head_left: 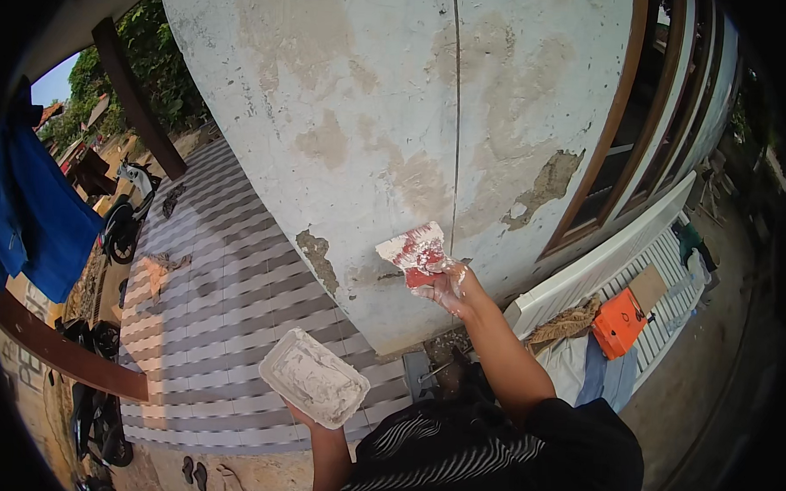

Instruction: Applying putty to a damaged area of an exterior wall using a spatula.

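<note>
My right hand (448, 288), smeared with white paste, is closed around a red putty scraper (420, 262). White putty coats much of the scraper's blade, which is at the lower part of a pale, patchy wall (369, 184); whether it touches the wall I cannot tell. Lower left, my left hand (305, 418) supports a rectangular tub (315, 377) from below, its fingers mostly hidden under it. Thick whitish putty covers the inside of the tub. Bare, flaking spots show on the wall, one large (546, 188) near the window and one small (317, 258) by the left edge.
A brown-framed window (599, 166) is in the wall at right. Below it a white slatted bench (668, 298) carries an orange bag (620, 324) and cloth. Left lies a tiled porch floor (208, 326) with a brown post (138, 102). Blue clothing (44, 207) hangs far left, near parked motorcycles (124, 223).
</note>
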Action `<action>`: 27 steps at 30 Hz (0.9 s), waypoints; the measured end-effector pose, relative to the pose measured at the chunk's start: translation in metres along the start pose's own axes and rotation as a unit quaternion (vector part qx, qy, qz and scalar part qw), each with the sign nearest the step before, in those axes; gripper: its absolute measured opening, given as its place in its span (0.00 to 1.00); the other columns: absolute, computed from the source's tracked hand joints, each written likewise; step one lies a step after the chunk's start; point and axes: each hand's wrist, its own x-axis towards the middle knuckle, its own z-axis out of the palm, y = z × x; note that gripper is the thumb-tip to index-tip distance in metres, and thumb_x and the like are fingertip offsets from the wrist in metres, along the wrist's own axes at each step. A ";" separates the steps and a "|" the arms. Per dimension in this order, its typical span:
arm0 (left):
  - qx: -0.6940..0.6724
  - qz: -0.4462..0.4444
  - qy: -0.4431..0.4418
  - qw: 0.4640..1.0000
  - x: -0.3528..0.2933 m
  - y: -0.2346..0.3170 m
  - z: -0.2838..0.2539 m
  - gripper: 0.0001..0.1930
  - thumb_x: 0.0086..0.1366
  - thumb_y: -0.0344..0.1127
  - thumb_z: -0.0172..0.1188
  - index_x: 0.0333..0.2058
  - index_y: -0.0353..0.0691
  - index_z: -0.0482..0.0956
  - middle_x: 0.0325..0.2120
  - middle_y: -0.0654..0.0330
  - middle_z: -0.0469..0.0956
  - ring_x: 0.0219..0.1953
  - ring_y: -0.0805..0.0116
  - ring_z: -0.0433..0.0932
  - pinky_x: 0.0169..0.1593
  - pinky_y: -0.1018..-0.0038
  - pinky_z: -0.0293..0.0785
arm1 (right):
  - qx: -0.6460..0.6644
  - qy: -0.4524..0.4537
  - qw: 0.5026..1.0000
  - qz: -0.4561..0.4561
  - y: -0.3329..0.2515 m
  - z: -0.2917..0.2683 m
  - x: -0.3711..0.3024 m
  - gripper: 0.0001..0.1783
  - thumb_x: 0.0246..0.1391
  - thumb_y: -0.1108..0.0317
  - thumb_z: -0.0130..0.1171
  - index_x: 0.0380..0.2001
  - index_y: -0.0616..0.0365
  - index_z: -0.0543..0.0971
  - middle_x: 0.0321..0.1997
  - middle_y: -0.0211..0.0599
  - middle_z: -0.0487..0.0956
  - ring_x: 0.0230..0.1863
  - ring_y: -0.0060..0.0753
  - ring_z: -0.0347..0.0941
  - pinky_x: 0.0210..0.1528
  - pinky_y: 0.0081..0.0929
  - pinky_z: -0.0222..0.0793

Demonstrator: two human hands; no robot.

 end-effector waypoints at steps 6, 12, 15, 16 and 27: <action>0.020 0.001 -0.008 1.000 0.001 0.004 -0.005 0.32 0.67 0.59 0.44 0.64 0.47 0.61 0.62 0.53 0.64 0.60 0.42 0.67 0.59 0.38 0.64 | 0.108 0.164 0.974 0.115 0.080 -0.052 0.014 0.20 0.66 0.66 0.32 0.48 0.73 0.67 0.49 0.64 0.74 0.50 0.58 0.74 0.57 0.49 0.73; 0.017 -0.002 0.013 1.000 0.008 0.006 -0.005 0.33 0.66 0.60 0.45 0.64 0.47 0.62 0.61 0.53 0.66 0.58 0.42 0.69 0.57 0.37 0.65 | 0.202 0.276 0.938 0.050 0.091 -0.079 0.063 0.16 0.66 0.66 0.31 0.39 0.71 0.63 0.45 0.67 0.73 0.49 0.64 0.72 0.56 0.57 0.71; 0.021 0.011 0.033 0.999 0.011 0.008 -0.004 0.33 0.66 0.60 0.45 0.63 0.47 0.62 0.60 0.53 0.67 0.58 0.42 0.70 0.56 0.37 0.66 | 0.204 0.326 0.921 0.059 0.074 -0.070 0.084 0.15 0.66 0.67 0.32 0.38 0.72 0.62 0.45 0.69 0.72 0.49 0.65 0.72 0.56 0.59 0.71; 0.022 0.023 0.047 0.998 0.011 0.008 -0.004 0.33 0.66 0.60 0.45 0.63 0.47 0.62 0.60 0.53 0.67 0.57 0.42 0.70 0.56 0.37 0.66 | 0.194 0.286 0.936 0.065 0.073 -0.074 0.084 0.13 0.65 0.68 0.33 0.37 0.70 0.62 0.45 0.71 0.71 0.49 0.67 0.71 0.56 0.60 0.71; 0.028 0.009 0.049 0.998 0.020 0.012 -0.017 0.33 0.66 0.60 0.46 0.63 0.47 0.63 0.60 0.53 0.68 0.58 0.42 0.70 0.56 0.36 0.65 | 0.209 0.252 0.945 -0.019 -0.002 -0.021 0.064 0.14 0.64 0.70 0.32 0.40 0.73 0.63 0.45 0.70 0.71 0.50 0.65 0.71 0.60 0.57 0.68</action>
